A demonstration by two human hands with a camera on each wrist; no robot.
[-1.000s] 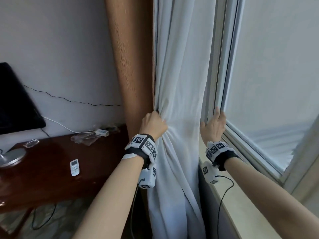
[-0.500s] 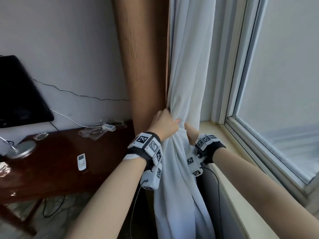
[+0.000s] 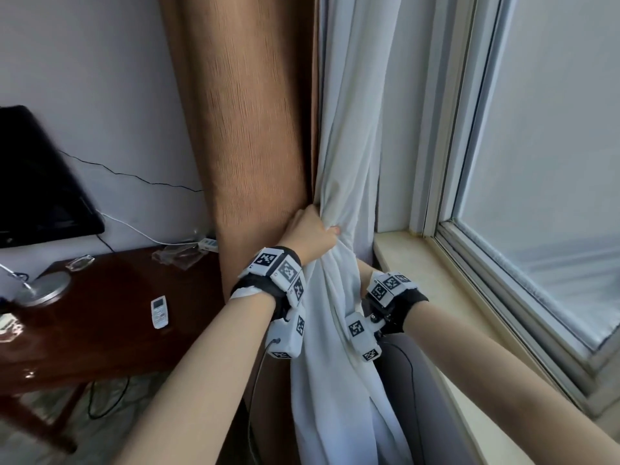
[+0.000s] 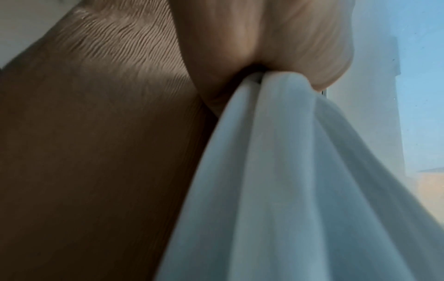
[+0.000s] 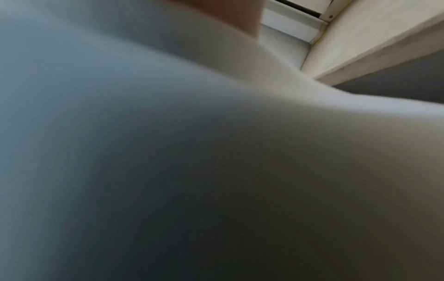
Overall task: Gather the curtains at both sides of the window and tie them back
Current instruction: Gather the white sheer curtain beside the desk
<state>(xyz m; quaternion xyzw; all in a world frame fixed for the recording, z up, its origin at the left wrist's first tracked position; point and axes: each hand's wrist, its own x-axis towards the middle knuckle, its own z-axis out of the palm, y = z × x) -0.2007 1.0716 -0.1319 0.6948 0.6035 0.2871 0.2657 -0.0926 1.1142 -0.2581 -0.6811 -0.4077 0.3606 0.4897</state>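
Observation:
A white sheer curtain [image 3: 349, 162] hangs beside a brown heavy curtain [image 3: 255, 129] at the window's left side. My left hand [image 3: 312, 236] grips the sheer bunched into folds at about sill height. In the left wrist view the fist [image 4: 264, 38] closes on the white folds [image 4: 276, 171], with the brown curtain [image 4: 96, 133] just left of it. My right hand [image 3: 364, 271] reaches behind the sheer below the left hand. Its fingers are hidden by the fabric. White cloth [image 5: 168, 152] fills most of the right wrist view.
A pale window sill [image 3: 436, 280] runs along the right under the window glass [image 3: 553, 162]. On the left stands a dark wooden table [image 3: 100, 313] with a white remote [image 3: 159, 312] and a lamp base [image 3: 43, 290]; a black screen [image 3: 33, 182] rises behind it. A grey panel [image 3: 412, 397] lies below the sill.
My right hand left the window frame and moved left, going in behind the sheer curtain under my left hand. The left hand kept its hold on the bunched fabric.

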